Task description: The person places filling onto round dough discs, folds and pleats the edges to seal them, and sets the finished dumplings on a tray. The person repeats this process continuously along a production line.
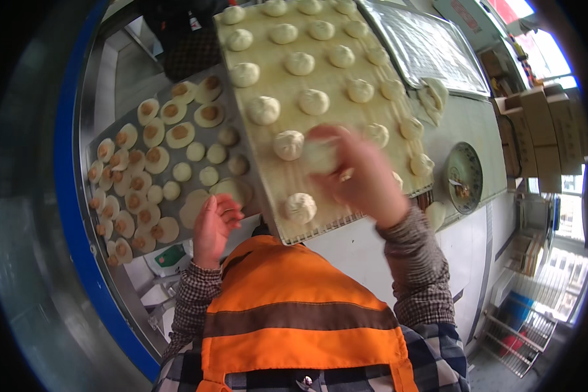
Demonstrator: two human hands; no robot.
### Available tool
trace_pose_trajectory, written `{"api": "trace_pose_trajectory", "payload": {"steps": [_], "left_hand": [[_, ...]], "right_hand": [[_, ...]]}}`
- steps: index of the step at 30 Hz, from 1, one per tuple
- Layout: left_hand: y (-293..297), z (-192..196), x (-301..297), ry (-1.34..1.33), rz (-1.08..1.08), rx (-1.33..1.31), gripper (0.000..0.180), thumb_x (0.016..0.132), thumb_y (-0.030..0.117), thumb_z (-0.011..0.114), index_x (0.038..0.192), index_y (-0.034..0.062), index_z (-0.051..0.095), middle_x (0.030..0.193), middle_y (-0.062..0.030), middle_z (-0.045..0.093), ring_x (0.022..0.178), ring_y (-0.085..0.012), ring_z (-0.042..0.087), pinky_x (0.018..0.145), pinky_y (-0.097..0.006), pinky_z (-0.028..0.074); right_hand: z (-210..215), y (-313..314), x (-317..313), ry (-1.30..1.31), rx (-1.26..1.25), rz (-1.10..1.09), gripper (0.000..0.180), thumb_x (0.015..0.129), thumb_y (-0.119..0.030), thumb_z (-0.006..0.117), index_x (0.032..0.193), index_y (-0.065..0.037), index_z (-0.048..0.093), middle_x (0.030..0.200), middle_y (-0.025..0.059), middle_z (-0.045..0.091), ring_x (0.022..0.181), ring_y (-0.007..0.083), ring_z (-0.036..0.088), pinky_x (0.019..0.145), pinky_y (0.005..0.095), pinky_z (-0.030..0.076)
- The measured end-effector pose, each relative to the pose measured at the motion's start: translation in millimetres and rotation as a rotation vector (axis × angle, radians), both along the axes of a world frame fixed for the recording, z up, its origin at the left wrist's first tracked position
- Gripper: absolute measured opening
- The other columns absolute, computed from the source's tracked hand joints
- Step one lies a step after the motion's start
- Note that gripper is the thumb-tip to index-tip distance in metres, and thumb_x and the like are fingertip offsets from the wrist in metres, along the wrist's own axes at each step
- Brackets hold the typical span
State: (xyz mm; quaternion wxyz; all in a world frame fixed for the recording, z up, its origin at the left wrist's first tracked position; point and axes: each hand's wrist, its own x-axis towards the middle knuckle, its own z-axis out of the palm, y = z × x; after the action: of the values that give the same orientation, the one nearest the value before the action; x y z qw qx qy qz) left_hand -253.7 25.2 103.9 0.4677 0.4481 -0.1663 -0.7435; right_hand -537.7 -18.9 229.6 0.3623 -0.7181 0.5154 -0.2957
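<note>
My right hand (359,176) hovers over a floured tray (333,78) and holds a round white dough bun (320,155), blurred by motion. Several shaped buns such as one (300,207) nearest me sit in rows on that tray. My left hand (214,225) is lower left with its fingers curled and apart, holding nothing, at the near edge of a metal table (206,140). That table carries several flat dough wrappers topped with brown filling (179,132) and several plain dough rounds (208,175).
A round dial scale (464,176) stands on the counter to the right. A mesh-lined tray (431,46) lies at the upper right with a lump of dough (434,95) beside it. Cardboard boxes (542,124) stack at far right. A wire rack (522,326) sits lower right.
</note>
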Motion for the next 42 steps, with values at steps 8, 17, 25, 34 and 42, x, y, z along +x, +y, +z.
{"api": "trace_pose_trajectory", "payload": {"steps": [8, 17, 25, 34, 42], "left_hand": [[1, -51, 45, 0.376, 0.202, 0.145, 0.042, 0.100, 0.044, 0.044, 0.109, 0.0057, 0.059, 0.096, -0.0119, 0.066, 0.085, -0.0255, 0.066, 0.065, -0.036, 0.056], [-39, -97, 110, -1.511, -0.251, -0.467, 0.036, 0.100, 0.028, 0.050, 0.121, -0.0004, 0.055, 0.112, -0.0114, 0.061, 0.107, -0.0249, 0.057, 0.091, -0.038, 0.045], [-41, -27, -18, -0.665, -0.212, -0.328, 0.021, 0.097, 0.013, 0.056, 0.115, 0.0014, 0.055, 0.095, -0.0038, 0.061, 0.074, -0.0094, 0.058, 0.062, -0.022, 0.048], [-42, -30, -54, -0.910, -0.083, -0.269, 0.015, 0.095, 0.013, 0.059, 0.102, -0.0004, 0.056, 0.088, -0.0007, 0.060, 0.069, -0.0054, 0.054, 0.056, -0.021, 0.045], [-36, 1, -62, -0.482, 0.172, -0.113, 0.026, 0.093, 0.020, 0.047, 0.106, 0.0004, 0.060, 0.100, -0.0047, 0.062, 0.092, -0.0133, 0.059, 0.081, -0.026, 0.047]], "right_hand": [[-15, -3, 116, 0.078, -0.007, 0.276, 0.052, 0.074, -0.005, 0.073, 0.124, -0.010, 0.058, 0.124, 0.0129, 0.059, 0.083, 0.0257, 0.066, 0.070, 0.0355, 0.055], [-13, -4, -155, 0.568, -0.047, -0.680, 0.030, 0.084, -0.015, 0.065, 0.112, -0.004, 0.065, 0.099, 0.0155, 0.069, 0.084, 0.0242, 0.068, 0.075, 0.0339, 0.053], [-100, -42, -262, 0.453, 0.409, -0.508, 0.022, 0.083, -0.017, 0.063, 0.099, -0.003, 0.069, 0.085, 0.0114, 0.069, 0.073, 0.0214, 0.067, 0.067, 0.0335, 0.055], [-124, -67, -282, 0.145, 0.696, -0.445, 0.026, 0.081, -0.023, 0.066, 0.089, 0.002, 0.068, 0.072, 0.0091, 0.066, 0.061, 0.0159, 0.064, 0.056, 0.0295, 0.053], [-100, -53, -276, -0.385, 0.857, -0.444, 0.011, 0.083, -0.016, 0.058, 0.082, -0.005, 0.059, 0.070, 0.0027, 0.056, 0.056, 0.0122, 0.051, 0.046, 0.0279, 0.046]]}}
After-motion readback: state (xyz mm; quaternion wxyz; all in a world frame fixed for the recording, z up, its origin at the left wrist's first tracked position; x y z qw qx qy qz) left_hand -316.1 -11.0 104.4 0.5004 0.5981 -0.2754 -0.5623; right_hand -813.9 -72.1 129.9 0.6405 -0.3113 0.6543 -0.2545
